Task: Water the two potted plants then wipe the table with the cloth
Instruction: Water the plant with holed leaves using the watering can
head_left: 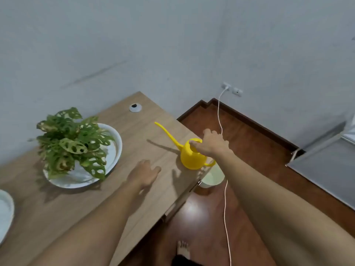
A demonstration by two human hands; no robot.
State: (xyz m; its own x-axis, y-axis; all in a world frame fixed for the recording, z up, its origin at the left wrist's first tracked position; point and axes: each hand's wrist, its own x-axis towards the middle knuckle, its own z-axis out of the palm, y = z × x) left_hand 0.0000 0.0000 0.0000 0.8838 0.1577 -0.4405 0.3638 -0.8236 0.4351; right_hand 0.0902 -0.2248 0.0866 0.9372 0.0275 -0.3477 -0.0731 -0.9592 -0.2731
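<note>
A yellow watering can (190,158) with a long thin spout stands near the right edge of the wooden table (146,135). My right hand (211,144) rests on the can's top rim, thumb at the opening, fingers over its far side. My left hand (144,174) lies flat and open on the table, left of the can. A green plant with holed leaves (73,143) sits in a white dish (115,139) at the left. The rim of a second white dish (7,210) shows at the far left edge; what it holds is out of view. No cloth is visible.
A white cable grommet (135,107) is set in the table's far corner. A white charging cable (225,198) hangs from a wall socket (226,86) down to the floor right of the table. A pale bucket (212,176) stands under the table edge. A grey surface (326,166) is at the right.
</note>
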